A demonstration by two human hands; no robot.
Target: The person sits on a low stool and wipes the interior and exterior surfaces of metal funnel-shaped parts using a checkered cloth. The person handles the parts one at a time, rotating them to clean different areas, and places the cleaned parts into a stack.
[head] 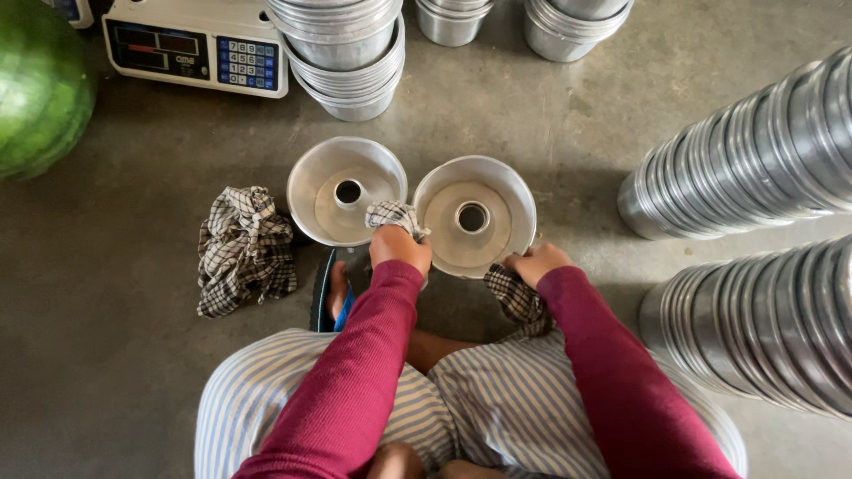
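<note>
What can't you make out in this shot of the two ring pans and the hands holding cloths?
Head view only:
- Left hand: fingers hidden under its checked cloth, so its grip on the left pan is unclear.
- Right hand: fingertips curl behind the right pan rim.
- Watermelon: cut off by left edge.
- Scale: cut off by top edge.
- Pan stacks: run off the right edge.

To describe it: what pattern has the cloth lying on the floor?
The cloth is checked, dark on white; head view.

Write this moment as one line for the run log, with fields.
left hand: checkered cloth on left round metal tube pan | right hand: grips right tube pan's rim | spare cloth on concrete floor
</note>
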